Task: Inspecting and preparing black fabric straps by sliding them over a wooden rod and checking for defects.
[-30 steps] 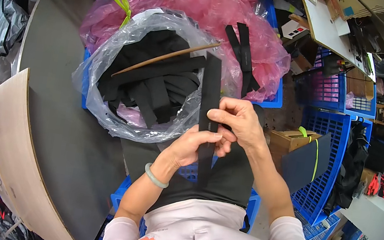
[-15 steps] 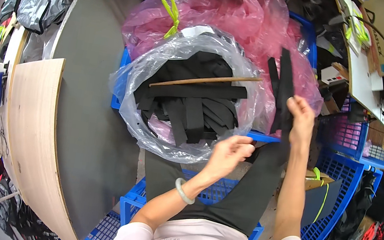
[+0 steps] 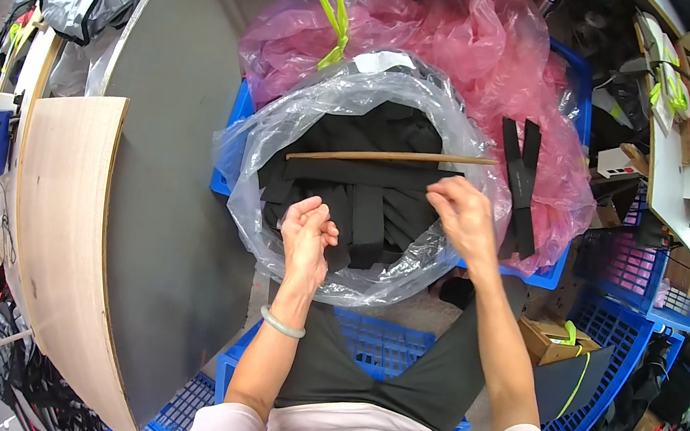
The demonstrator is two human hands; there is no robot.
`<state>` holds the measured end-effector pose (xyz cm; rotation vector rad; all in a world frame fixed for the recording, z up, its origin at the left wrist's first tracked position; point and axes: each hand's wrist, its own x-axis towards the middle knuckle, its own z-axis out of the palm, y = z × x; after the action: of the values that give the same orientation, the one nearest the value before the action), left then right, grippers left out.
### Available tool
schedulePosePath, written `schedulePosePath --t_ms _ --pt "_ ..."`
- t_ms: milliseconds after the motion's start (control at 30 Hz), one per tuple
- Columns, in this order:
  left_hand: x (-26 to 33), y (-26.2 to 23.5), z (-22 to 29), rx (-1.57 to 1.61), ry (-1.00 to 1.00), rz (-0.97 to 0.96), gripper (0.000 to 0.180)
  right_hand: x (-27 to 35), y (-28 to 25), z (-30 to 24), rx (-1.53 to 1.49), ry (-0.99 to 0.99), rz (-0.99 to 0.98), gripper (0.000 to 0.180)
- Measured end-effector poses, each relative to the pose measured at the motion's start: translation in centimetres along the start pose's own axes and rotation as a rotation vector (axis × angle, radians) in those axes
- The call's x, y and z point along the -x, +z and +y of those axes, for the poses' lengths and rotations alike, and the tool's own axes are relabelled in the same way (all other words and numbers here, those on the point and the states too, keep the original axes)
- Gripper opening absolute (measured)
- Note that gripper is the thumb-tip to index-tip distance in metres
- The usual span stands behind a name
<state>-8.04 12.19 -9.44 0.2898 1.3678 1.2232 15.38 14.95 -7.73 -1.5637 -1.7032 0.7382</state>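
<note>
A clear plastic bag (image 3: 236,208) stands wide open in front of me, full of black fabric strips (image 3: 368,219). A thin wooden stick (image 3: 389,158) lies across its mouth, just above a long black strip (image 3: 351,172). My left hand (image 3: 307,232) is over the bag's near left part, its fingers loosely curled and no strip showing in them. My right hand (image 3: 463,215) is at the bag's right side, near the long strip's right end. Its fingers are bent together; whether they pinch anything is hidden. Two crossed black strips (image 3: 520,188) lie on the pink plastic bag (image 3: 563,190) to the right.
A blue crate (image 3: 585,91) is under the bags. On the left are a grey board (image 3: 179,191) and a pale wooden panel (image 3: 63,218). Blue crates (image 3: 608,362) and a small wooden box (image 3: 545,339) stand at right. A yellow-green tie (image 3: 331,8) hangs at the back.
My right hand has let go of the black strips, now lying on the pink bag, and moved left to the clear bag. My left hand has moved left over the bag. The view has shifted slightly.
</note>
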Motion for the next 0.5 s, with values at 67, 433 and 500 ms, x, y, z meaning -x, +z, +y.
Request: schedulePosePath --t_ms 67,433,500 --pt "0.4 0.2 -0.6 -0.024 -0.017 -0.034 0.026 -1.4 1.7 0.0 0.038 -0.058 0.129 0.010" --pt "0.5 0.7 -5.2 -0.442 0.013 -0.109 0.027 -4.6 7.8 3.8 0.576 0.049 0.171 0.014" --pt "0.0 0.5 -5.5 -0.509 0.020 -0.099 0.026 -5.2 8.4 3.9 0.625 0.011 0.217 0.015"
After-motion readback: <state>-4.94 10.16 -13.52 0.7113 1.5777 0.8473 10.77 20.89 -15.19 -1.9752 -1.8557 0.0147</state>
